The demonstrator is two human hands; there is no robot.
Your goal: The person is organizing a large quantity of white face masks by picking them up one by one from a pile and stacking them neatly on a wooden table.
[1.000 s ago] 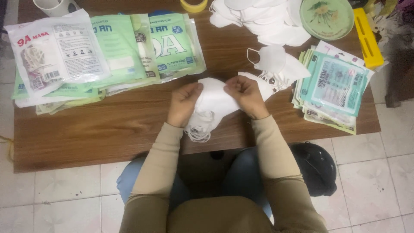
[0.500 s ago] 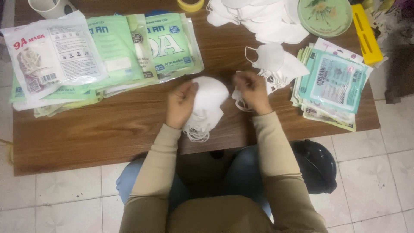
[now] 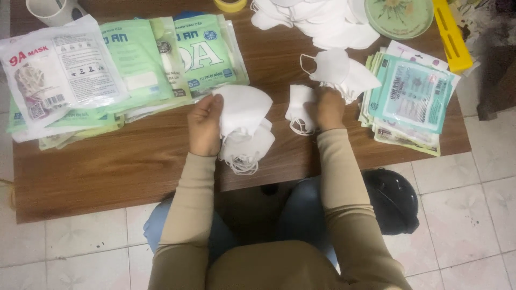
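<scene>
Left hand (image 3: 204, 126) pinches a stack of white masks (image 3: 244, 126) by its edge; right hand (image 3: 329, 109) closes on one mask (image 3: 300, 109) just beside it. Judged from here, that loose stack could fan out or slide off the near table (image 3: 107, 177) edge — its loops dangle. Packets (image 3: 123, 70) lie left, tiled floor (image 3: 467, 215) below.

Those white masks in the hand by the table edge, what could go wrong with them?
The left hand holds a stack of white face masks whose ear loops dangle at the wooden table's front edge; one might slip to the floor. The right hand is grabbing a single mask, whose loops could perhaps tangle with the neighbouring mask pile.
</scene>
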